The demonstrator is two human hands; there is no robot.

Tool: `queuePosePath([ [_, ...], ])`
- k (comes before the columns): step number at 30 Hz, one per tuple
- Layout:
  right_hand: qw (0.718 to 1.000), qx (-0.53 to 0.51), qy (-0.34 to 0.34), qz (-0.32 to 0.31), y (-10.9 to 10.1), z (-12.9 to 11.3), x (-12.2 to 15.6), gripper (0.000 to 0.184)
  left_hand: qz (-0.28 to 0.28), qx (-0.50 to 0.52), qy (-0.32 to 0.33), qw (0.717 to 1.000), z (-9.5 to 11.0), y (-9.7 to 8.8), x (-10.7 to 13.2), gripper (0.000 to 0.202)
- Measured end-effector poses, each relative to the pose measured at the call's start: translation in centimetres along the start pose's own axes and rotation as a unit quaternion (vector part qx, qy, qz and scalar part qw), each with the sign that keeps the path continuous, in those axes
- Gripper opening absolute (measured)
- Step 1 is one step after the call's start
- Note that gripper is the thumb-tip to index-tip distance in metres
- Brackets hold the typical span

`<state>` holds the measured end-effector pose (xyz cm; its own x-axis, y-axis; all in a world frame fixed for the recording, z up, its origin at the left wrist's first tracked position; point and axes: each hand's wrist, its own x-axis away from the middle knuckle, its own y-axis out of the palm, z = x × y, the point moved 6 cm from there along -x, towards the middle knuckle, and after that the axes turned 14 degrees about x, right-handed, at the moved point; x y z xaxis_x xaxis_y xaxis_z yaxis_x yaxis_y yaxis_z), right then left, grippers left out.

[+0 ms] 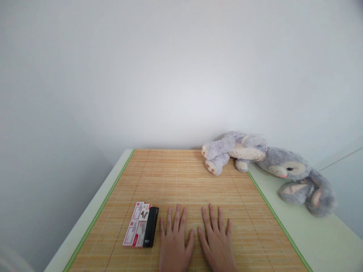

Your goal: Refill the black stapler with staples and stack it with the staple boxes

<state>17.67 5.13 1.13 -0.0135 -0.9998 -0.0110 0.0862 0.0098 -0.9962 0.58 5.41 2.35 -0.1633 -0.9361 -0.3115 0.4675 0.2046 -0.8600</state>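
Note:
My left hand (173, 241) lies flat on the bamboo mat (181, 177), palm down, fingers stretched and slightly apart. My right hand (217, 240) rests the same way just beside it, thumbs almost touching. Neither hand holds anything. A small white and red box with a black side (141, 224) lies on the mat just left of my left hand, a short gap from the little finger.
A grey plush rabbit (269, 166) lies on its side at the mat's far right corner, partly on the pale green table top (317, 234). The mat has a green border. A plain white wall stands behind the table.

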Motion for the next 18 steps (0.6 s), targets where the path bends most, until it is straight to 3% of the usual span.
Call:
queuePosePath([
  [4, 0.991, -0.119, 0.005, -0.068, -1.2, -2.8, -0.7, 0.080, -0.013, 0.016, 0.041, 0.999, 0.6, 0.2, 1.0, 0.073],
  [7, 0.963, -0.246, -0.050, -0.098, -3.4, -7.9, -1.6, 0.088, -0.005, 0.031, 0.078, 0.996, 1.2, 1.0, 2.0, 0.057],
  [9, 0.953, -0.278, -0.078, -0.092, -5.0, -11.6, -2.3, 0.093, 0.001, 0.038, 0.101, 0.994, 1.3, 1.8, 2.6, 0.043],
  [10, 0.955, -0.278, -0.065, -0.085, -5.5, -13.1, -2.7, 0.094, -0.002, 0.040, 0.113, 0.993, 1.2, 2.2, 2.8, 0.048],
  [14, 0.955, -0.279, -0.093, -0.024, -6.8, -17.8, -3.6, 0.078, -0.050, 0.042, 0.167, 0.984, 0.2, 3.9, 3.8, 0.063],
  [18, 0.960, -0.265, -0.089, 0.000, -6.8, -17.4, -4.5, 0.050, -0.105, 0.103, 0.201, 0.968, -0.1, 5.2, 5.0, 0.058],
])
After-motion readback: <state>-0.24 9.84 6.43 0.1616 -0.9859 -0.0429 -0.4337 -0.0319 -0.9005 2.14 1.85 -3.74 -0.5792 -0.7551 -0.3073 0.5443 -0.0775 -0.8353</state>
